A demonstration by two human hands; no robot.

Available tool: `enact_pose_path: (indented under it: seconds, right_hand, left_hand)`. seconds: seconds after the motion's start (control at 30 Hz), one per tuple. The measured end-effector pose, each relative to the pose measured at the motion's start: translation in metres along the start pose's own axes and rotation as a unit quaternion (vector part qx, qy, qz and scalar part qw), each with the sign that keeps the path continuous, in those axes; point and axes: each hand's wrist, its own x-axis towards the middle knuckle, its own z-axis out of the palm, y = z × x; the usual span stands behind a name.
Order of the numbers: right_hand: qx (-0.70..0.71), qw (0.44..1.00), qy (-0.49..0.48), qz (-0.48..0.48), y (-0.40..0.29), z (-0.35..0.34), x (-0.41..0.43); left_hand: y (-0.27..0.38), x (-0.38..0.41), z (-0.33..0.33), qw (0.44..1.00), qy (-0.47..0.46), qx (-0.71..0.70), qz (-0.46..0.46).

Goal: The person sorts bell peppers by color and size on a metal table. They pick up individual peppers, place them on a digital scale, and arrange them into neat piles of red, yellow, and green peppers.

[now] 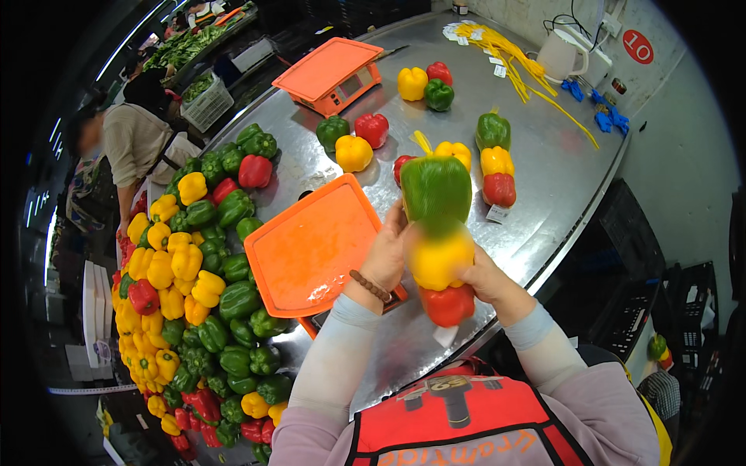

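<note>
Between my left hand (389,250) and my right hand (485,272) is a column of bell peppers in yellow netting: a green pepper (437,186) at the far end, a yellow pepper (443,259) in the middle and a red pepper (447,305) nearest me, with a white tag (446,336) below it. Both hands hold its sides. A similar netted column (496,160) lies to the right on the metal table (542,192). Just behind the held column are a loose yellow pepper (454,152) and a red pepper (402,167). Left of my left hand is an orange scale tray (315,247).
A large heap of peppers (186,262) covers the left side. Farther back are another orange scale (329,73), two loose groups of peppers, yellow net sleeves (513,52), a kettle (560,57) and blue gloves (609,113). A co-worker (140,140) leans in at left.
</note>
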Motion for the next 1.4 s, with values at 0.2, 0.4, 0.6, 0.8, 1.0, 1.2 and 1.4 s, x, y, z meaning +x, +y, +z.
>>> enact_pose_path:
  seconds: [0.2, 0.4, 0.6, 0.8, 1.0, 1.2, 1.4]
  right_hand:
    - [0.06, 0.996, 0.008, 0.072, -0.023, -0.01, -0.007]
    - [-0.201, 0.969, 0.127, -0.067, -0.085, -0.104, 0.01]
    - [-0.35, 0.843, 0.407, -0.005, -0.12, -0.294, 0.06]
    - [-0.684, 0.592, 0.426, 0.011, -0.11, -0.351, 0.114]
    - [-0.443, 0.896, 0.021, -0.003, 0.01, -0.067, 0.141]
    - [-0.415, 0.907, 0.053, -0.048, 0.067, -0.011, 0.146]
    - [-0.479, 0.845, 0.067, -0.228, 0.024, 0.084, 0.112]
  left_hand:
    - [-0.034, -0.002, 0.015, 0.994, -0.013, -0.106, -0.021]
    - [-0.018, -0.015, 0.029, 0.947, 0.013, 0.305, 0.103]
    - [0.044, -0.112, -0.084, 0.713, 0.427, 0.491, 0.259]
    - [0.025, -0.2, -0.161, 0.801, 0.529, 0.245, 0.137]
    - [-0.004, -0.178, -0.153, 0.819, 0.531, 0.037, 0.215]
    - [-0.006, -0.185, -0.122, 0.853, 0.487, 0.061, 0.177]
    - [0.019, -0.276, -0.131, 0.775, 0.481, 0.363, 0.19]
